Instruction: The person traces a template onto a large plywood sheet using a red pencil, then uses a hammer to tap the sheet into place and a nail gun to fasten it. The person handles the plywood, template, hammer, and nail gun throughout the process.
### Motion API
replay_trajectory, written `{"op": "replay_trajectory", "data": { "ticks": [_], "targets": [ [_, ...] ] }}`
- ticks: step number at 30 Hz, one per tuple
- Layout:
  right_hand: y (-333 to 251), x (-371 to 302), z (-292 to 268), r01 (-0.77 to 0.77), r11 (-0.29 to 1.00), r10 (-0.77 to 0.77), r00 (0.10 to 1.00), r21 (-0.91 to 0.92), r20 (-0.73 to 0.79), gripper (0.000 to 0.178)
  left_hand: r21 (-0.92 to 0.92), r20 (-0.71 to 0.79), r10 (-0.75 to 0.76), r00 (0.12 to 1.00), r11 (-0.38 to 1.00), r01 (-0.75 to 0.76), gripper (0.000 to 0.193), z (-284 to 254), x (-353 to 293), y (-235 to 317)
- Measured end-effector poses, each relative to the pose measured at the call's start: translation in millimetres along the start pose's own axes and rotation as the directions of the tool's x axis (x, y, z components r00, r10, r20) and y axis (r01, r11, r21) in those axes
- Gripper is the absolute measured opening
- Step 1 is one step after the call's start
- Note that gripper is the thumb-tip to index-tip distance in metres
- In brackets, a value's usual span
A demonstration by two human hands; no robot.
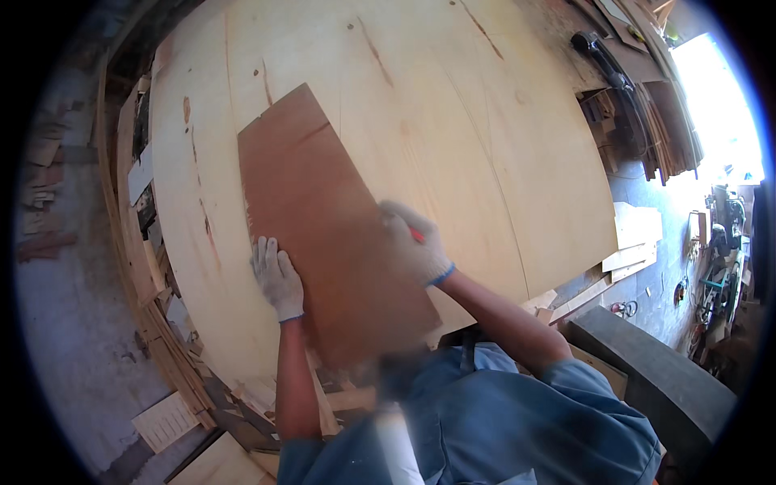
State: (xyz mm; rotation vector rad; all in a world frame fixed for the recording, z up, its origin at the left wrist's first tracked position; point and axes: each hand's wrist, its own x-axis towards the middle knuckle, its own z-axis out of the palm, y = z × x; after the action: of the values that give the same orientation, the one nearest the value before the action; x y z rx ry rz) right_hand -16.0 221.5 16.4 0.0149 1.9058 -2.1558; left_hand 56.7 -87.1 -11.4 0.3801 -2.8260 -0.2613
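Observation:
A reddish-brown plywood board lies slanted on a large pale plywood sheet. My left hand, in a white knit glove, presses flat on the board's left edge. My right hand, also gloved, rests at the board's right edge with its fingers closed on a thin red pencil-like tool, mostly hidden by the glove. The board's near end reaches toward my blue shirt.
Wood offcuts and stacked strips line the sheet's left side above a grey floor. Timber scraps lie right of the sheet. A dark block stands at lower right. Stacked boards and machinery fill the far right.

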Motion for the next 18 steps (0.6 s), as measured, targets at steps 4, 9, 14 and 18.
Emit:
{"op": "replay_trajectory", "data": {
  "ticks": [4,9,14,18],
  "targets": [
    [29,-47,-23,-0.25,0.924,0.295,0.948,0.289,-0.121,0.032,-0.016,-0.031,0.005,1.0,1.0,-0.006,0.037,0,0,-6],
    [23,-91,-36,-0.18,0.983,0.159,0.914,-0.023,-0.373,0.04,-0.1,-0.067,0.057,0.996,0.993,-0.063,0.036,10,-1,-5],
    [16,-160,-29,-0.194,0.964,0.267,0.704,0.183,-0.658,0.051,-0.241,0.031,0.104,0.994,0.966,-0.094,0.038,-11,5,-16],
    [40,-234,-10,-0.468,0.871,0.434,0.585,0.152,-0.686,0.05,-0.395,0.074,0.181,0.981,0.908,-0.138,0.042,2,55,-62]
  ]
}}
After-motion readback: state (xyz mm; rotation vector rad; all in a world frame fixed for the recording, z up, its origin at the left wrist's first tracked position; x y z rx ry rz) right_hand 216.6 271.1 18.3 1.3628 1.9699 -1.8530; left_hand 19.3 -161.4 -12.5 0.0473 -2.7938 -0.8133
